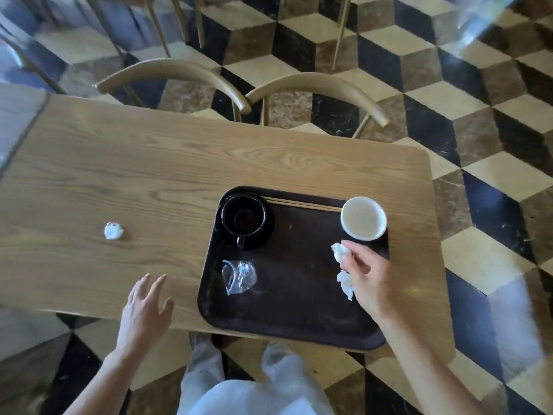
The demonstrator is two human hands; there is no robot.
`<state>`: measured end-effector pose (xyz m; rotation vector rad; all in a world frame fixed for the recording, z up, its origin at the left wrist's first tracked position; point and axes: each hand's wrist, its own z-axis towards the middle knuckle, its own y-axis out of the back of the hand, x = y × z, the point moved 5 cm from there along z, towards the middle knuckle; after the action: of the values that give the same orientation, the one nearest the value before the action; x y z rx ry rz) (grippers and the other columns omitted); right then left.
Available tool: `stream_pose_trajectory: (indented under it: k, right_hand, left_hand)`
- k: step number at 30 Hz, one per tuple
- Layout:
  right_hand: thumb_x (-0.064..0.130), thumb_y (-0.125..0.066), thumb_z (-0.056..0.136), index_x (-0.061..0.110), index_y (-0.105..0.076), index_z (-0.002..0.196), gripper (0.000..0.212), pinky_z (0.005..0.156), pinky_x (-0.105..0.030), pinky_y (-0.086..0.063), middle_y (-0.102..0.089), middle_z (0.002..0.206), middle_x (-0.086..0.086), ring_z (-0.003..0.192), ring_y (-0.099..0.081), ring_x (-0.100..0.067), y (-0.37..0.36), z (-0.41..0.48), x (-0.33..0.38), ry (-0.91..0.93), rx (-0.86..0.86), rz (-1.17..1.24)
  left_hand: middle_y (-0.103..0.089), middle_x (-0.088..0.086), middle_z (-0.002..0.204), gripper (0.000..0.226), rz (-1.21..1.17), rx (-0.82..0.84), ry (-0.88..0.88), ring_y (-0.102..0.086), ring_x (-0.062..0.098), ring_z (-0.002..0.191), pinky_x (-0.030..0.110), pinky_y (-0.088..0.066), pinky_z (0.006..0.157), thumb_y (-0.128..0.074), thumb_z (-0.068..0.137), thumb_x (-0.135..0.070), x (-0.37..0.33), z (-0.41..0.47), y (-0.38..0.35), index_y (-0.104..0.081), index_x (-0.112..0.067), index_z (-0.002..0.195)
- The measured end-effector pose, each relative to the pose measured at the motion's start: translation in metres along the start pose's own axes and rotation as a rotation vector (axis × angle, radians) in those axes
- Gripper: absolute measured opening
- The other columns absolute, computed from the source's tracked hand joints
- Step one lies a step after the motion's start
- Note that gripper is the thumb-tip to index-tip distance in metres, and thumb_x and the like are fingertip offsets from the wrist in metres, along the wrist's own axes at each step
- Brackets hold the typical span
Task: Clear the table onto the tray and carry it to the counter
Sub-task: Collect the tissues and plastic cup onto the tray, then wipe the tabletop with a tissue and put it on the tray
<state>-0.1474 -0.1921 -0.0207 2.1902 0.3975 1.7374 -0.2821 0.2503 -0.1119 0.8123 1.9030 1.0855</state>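
- A wooden table (149, 163) is seen from above, over a floor (493, 115) tiled in a cube pattern of black, brown and cream
- A dark brown tray (293, 295) is set on the right part of the table, its near edge reaching the table's near edge
- In the tray's far left corner a black cup (243, 216) is stood on a black saucer (267, 232), with the cup's handle turned toward the viewer
- A pair of wooden chopsticks (302, 203) is laid along the tray's far edge, between the black cup and a white cup (363, 218)
- The white cup is placed upright in the tray's far right corner
- A crumpled piece of clear plastic (238, 276) is laid on the tray, on the near side of the saucer
- The right hand (369, 275) is held over the tray's right side, closed around a crumpled white napkin (344, 272), which shows at the fingertips and below the palm
- The left hand (145, 307) is held open and empty above the table's near edge, fingers spread, left of the tray
- A second small crumpled white napkin ball (113, 231) is left on the bare table, well apart from the tray on its left
- Two curved wooden chair backs (179, 74) are seen beyond the table's far edge
- Pale trousers (254, 390) are visible below the table
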Motion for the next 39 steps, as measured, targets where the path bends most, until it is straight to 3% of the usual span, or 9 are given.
stream_pose_trajectory:
  k: [3, 7, 12, 15, 19, 25, 28, 33, 39]
  right_hand:
    - [0.017, -0.07, 0.091, 0.033, -0.075, 0.11, 0.025, 0.081, -0.03, -0.055, -0.076, 0.101, 0.018, 0.091, -0.074, -0.007, -0.064, -0.001, 0.058, 0.138, 0.099, -0.04]
    - [0.018, -0.07, 0.092, 0.033, -0.076, 0.104, 0.02, 0.081, -0.017, -0.053, -0.074, 0.099, 0.026, 0.09, -0.071, 0.001, -0.176, 0.004, 0.13, 0.281, 0.221, -0.097]
    - [0.019, -0.069, 0.091, 0.028, -0.073, 0.102, 0.014, 0.081, -0.023, -0.053, -0.076, 0.091, 0.013, 0.085, -0.07, -0.003, -0.344, 0.027, 0.169, 0.339, 0.367, -0.255]
    - [0.014, -0.072, 0.086, 0.02, -0.078, 0.099, 0.016, 0.078, -0.027, -0.05, -0.078, 0.089, 0.005, 0.082, -0.07, -0.017, -0.432, 0.043, 0.175, 0.414, 0.4, -0.397]
    - [0.01, -0.074, 0.083, 0.011, -0.079, 0.097, 0.014, 0.076, -0.024, -0.046, -0.075, 0.085, -0.007, 0.081, -0.068, -0.028, -0.508, 0.063, 0.168, 0.472, 0.455, -0.503]
    - [0.012, -0.073, 0.087, 0.011, -0.08, 0.099, 0.014, 0.073, -0.019, -0.039, -0.074, 0.094, -0.011, 0.089, -0.068, -0.028, -0.559, 0.071, 0.165, 0.585, 0.561, -0.571]
    - [0.011, -0.072, 0.087, 0.008, -0.08, 0.097, 0.013, 0.079, -0.035, -0.05, -0.072, 0.094, -0.012, 0.086, -0.068, -0.028, -0.556, 0.052, 0.164, 0.663, 0.775, -0.598]
    - [0.017, -0.073, 0.087, 0.015, -0.081, 0.101, 0.016, 0.078, -0.034, -0.052, -0.073, 0.097, -0.003, 0.084, -0.067, -0.017, -0.514, 0.024, 0.147, 0.665, 1.052, -0.766]
    - [0.018, -0.077, 0.081, 0.021, -0.081, 0.1, 0.019, 0.083, -0.019, -0.052, -0.078, 0.095, 0.004, 0.081, -0.07, -0.007, -0.538, 0.075, 0.195, 0.595, 0.662, -0.454]
  left_hand:
    - [-0.042, 0.02, 0.151, 0.056, -0.019, -0.035, 0.044, -0.036, 0.038, 0.14, 0.055, -0.04, 0.107, -0.069, 0.088, -0.019, 0.027, 0.007, 0.022, -0.052, -0.013, 0.142]
    - [-0.042, 0.02, 0.151, 0.055, -0.008, -0.068, 0.096, -0.035, 0.038, 0.141, 0.054, -0.041, 0.105, -0.067, 0.09, -0.023, 0.084, 0.029, 0.055, -0.051, -0.013, 0.142]
    - [-0.033, 0.011, 0.159, 0.06, 0.097, -0.103, 0.135, -0.025, 0.036, 0.147, 0.056, -0.032, 0.112, -0.057, 0.095, -0.038, 0.164, 0.082, 0.081, -0.04, -0.022, 0.149]
    - [-0.019, 0.008, 0.165, 0.064, 0.165, -0.074, 0.102, -0.011, 0.038, 0.15, 0.062, -0.017, 0.115, -0.045, 0.097, -0.051, 0.188, 0.115, 0.078, -0.023, -0.035, 0.155]
    - [0.006, 0.005, 0.167, 0.061, 0.167, -0.076, 0.081, 0.014, 0.037, 0.15, 0.065, 0.01, 0.114, -0.013, 0.096, -0.066, 0.197, 0.134, 0.059, 0.006, -0.05, 0.153]
    - [-0.004, 0.008, 0.167, 0.062, 0.201, -0.201, 0.052, 0.003, 0.039, 0.151, 0.07, 0.0, 0.114, -0.017, 0.098, -0.065, 0.2, 0.136, 0.046, -0.004, -0.045, 0.155]
    - [-0.004, 0.008, 0.167, 0.063, 0.207, -0.224, 0.049, 0.002, 0.04, 0.151, 0.07, -0.001, 0.114, -0.017, 0.098, -0.065, 0.199, 0.135, 0.046, -0.005, -0.045, 0.156]
    - [-0.005, 0.009, 0.167, 0.061, 0.223, -0.233, 0.054, 0.002, 0.041, 0.151, 0.07, -0.002, 0.114, -0.016, 0.098, -0.063, 0.198, 0.134, 0.048, -0.005, -0.044, 0.156]
    - [-0.007, 0.009, 0.167, 0.059, 0.232, -0.24, 0.064, 0.0, 0.041, 0.151, 0.07, -0.004, 0.114, -0.019, 0.1, -0.056, 0.197, 0.135, 0.049, -0.003, -0.045, 0.155]
